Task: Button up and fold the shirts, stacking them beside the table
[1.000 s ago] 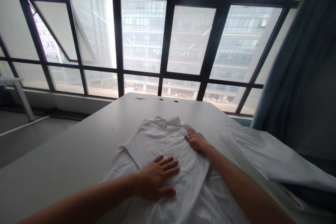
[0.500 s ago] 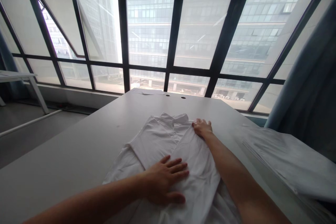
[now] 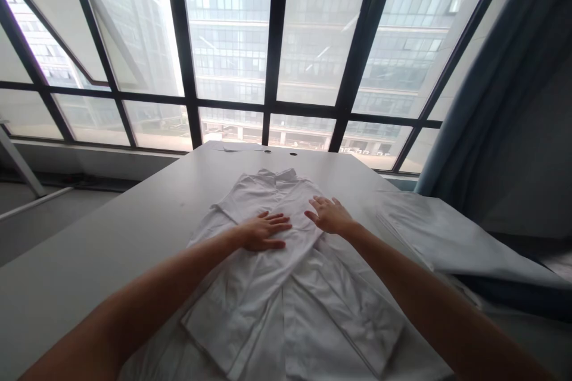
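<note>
A white collared shirt (image 3: 268, 286) lies spread on the white table (image 3: 147, 214), its collar pointing toward the windows and its sleeves crossing down over the body. My left hand (image 3: 263, 231) rests flat on the middle of the shirt, fingers stretched to the right. At the shirt's right side, just below the shoulder, my right hand (image 3: 329, 214) is open with its fingers spread. Whether the right palm presses on the cloth or hovers just over it, I cannot tell.
Folded white cloth (image 3: 438, 226) lies to the right, near a blue-grey curtain (image 3: 473, 131). A thin white sheet (image 3: 241, 147) and two dark round holes are at the table's far end. Black-framed windows (image 3: 268, 53) rise behind; another table's white leg (image 3: 20, 161) stands left.
My right hand has come from the shirt's shoulder down toward its middle. The view has tilted down and turned right, showing more of the shirt's lower part and sleeves.
</note>
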Tool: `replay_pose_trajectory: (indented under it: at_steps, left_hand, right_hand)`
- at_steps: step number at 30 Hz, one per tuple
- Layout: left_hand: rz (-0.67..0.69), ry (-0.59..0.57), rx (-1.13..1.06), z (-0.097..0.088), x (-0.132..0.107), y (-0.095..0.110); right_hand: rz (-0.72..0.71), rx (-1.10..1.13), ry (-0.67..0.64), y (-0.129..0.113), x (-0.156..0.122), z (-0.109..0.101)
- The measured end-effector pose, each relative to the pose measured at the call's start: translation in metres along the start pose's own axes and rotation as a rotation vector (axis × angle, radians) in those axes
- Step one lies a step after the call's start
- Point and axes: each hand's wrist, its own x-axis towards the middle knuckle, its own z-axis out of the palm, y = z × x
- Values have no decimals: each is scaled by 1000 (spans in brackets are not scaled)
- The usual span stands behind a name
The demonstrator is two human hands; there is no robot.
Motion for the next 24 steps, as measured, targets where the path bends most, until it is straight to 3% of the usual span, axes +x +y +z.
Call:
replay_pose_trajectory:
  at_steps: [5, 8, 10, 14, 17, 21, 24]
  left_hand:
    - [-104, 143, 185, -6, 14, -24]
    - [-145, 207, 245, -5, 10, -14]
    - [-189, 183, 217, -1, 3, 1]
    - [-181, 47, 98, 13, -23, 36]
    - [-151, 19, 56, 20, -49, 50]
    - [-206, -34, 3, 17, -83, 46]
    - [-343, -48, -2, 8, -107, 36]
  right_hand:
    - [106, 55, -90, 24, -32, 28]
    - [124, 61, -80, 38, -46, 40]
    - [153, 40, -69, 44, -53, 45]
    - [212, 18, -60, 53, -63, 50]
    - [243, 39, -17, 58, -71, 52]
    - [322, 76, 0, 62, -81, 48]
    - [427, 98, 9, 62, -88, 41]
